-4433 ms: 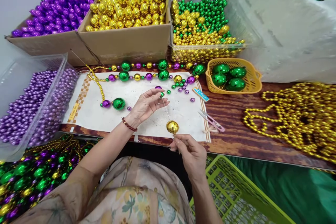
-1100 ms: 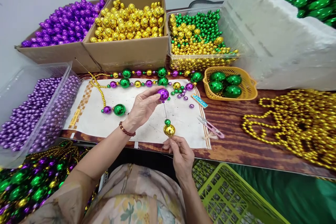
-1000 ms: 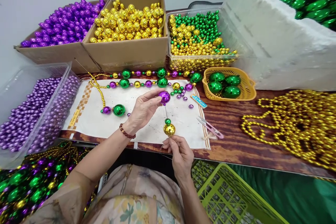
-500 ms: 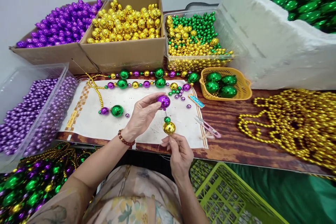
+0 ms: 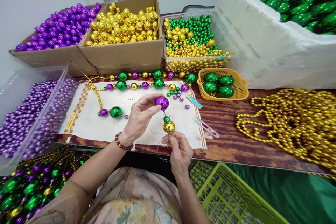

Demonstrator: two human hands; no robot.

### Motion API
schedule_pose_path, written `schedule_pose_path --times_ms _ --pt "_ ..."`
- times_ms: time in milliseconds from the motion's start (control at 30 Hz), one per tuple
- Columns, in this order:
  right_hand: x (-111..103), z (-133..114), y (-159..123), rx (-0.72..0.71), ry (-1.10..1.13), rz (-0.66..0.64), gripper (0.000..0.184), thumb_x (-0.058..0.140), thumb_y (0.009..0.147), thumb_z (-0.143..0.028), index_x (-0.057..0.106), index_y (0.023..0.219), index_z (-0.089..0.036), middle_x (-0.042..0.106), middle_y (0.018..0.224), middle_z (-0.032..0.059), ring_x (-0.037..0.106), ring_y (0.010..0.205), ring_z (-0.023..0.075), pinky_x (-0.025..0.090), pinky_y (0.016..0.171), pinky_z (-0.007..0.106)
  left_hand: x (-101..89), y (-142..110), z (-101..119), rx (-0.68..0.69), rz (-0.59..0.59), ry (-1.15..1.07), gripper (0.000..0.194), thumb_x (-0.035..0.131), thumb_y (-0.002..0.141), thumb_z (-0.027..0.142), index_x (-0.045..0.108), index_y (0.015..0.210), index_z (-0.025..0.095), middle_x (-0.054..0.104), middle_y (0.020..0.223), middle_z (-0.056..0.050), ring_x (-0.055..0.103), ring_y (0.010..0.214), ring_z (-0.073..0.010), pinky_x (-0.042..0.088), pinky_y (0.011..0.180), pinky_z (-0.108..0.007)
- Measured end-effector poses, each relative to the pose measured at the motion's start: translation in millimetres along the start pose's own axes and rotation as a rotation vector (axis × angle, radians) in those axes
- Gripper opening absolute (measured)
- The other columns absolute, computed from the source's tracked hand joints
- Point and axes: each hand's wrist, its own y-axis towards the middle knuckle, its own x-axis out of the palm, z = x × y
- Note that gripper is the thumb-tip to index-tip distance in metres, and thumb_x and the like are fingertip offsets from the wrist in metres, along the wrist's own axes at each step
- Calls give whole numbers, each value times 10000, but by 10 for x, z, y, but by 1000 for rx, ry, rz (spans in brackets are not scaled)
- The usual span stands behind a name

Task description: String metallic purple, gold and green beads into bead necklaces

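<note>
Purple ball (image 5: 162,103) nearer green bead (image 5: 166,119)

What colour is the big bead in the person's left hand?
Shiny purple bead, seen best in the head view.

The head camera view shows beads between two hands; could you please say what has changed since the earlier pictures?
The left hand has let go of the small round green bead, which slid down towards the shiny gold ball; it now holds a shiny purple ball, lowered towards the bead. The right hand still pinches below the gold ball; the yellow plastic basket stays put.
</note>
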Motion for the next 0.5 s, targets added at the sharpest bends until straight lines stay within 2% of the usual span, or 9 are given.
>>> schedule_pose_path --times_ms 100,233,333,500 --pt "-13 3 15 -26 2 -18 165 591 1001 -294 676 902 -195 728 770 11 655 610 128 506 580 236 61 -40 65 27 14 -29 301 853 774 269 770 1063 260 746 1081 -35 676 950 -145 561 851 -274" --pt "-23 -14 -33 -133 -40 -87 175 565 1010 -245 691 899 -196 727 743 3 660 606 127 515 590 235 109 -48 118 -55 -1 -91 315 864 761 267 761 1057 234 736 1073 -40 694 886 -151 584 865 -318" --pt "-20 -14 -60 -159 -65 -101 180 556 1011 -230 697 904 -198 733 737 3 671 601 131 515 583 235 125 -53 127 -81 -28 -123 312 866 757 250 764 1051 233 728 1055 -38 693 895 -147 587 887 -316" --pt "-8 -6 -26 -109 -57 -31 219 564 1007 -268 695 851 -189 715 692 3 661 587 137 524 593 246 164 -107 145 91 -82 -39 318 848 759 151 780 1053 250 686 1079 -27 650 985 -113 548 891 -201"
